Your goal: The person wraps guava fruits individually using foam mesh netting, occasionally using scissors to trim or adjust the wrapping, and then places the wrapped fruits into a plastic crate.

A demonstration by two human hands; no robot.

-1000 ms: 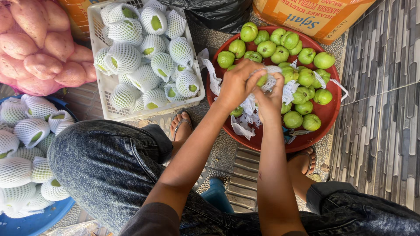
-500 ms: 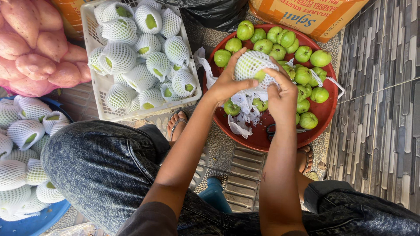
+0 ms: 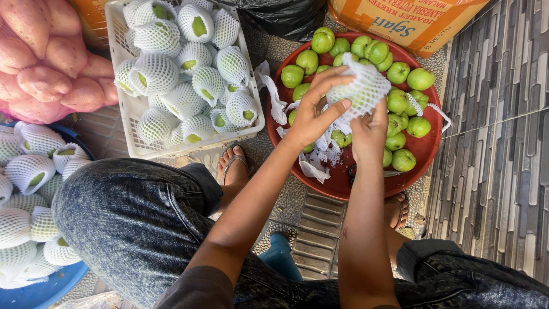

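Daylight falls on the pebbled floor (image 3: 286, 200) under me; grey striped tiles (image 3: 492, 171) run at three o'clock.

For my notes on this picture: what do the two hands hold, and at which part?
Both hold one green fruit in a white foam net: left hand on its left side, right hand under its lower end.

Net-sleeved green guava (image 3: 363, 91), held aloft

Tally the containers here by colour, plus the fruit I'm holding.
Red basin: 1
White crate: 1
Blue basin: 1
Netted green fruit being held: 1
Total: 4
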